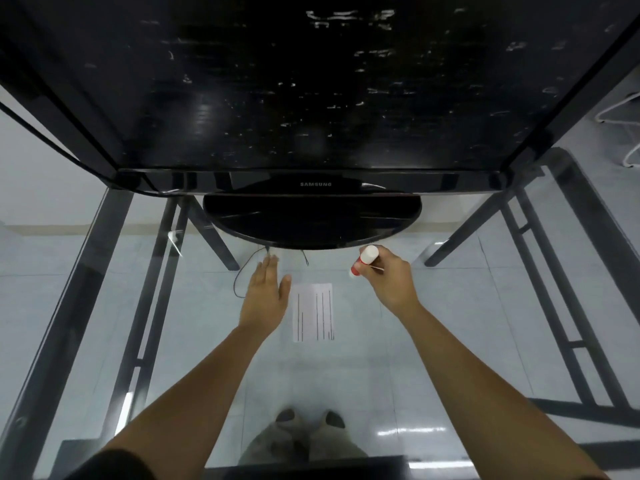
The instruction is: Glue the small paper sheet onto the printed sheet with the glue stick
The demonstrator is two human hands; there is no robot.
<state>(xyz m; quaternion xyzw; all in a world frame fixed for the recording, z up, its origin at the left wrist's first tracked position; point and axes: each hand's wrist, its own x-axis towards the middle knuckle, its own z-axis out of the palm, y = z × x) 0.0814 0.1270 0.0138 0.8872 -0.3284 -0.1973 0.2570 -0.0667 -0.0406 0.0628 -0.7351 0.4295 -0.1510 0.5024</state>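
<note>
A printed sheet [313,312] with dark vertical lines lies flat on the glass table between my hands. My right hand [389,277] grips a glue stick [364,259], white with a red band, held just right of and beyond the sheet. A thin white edge, perhaps the small paper, shows at my right fingers; I cannot tell for sure. My left hand [268,292] hovers flat with straight fingers just left of the sheet, holding nothing.
A dark monitor [311,84] stands at the back on a round black base [311,223], close beyond both hands. The glass tabletop [104,306] shows black table legs, a thin cable [242,275] and the tiled floor beneath.
</note>
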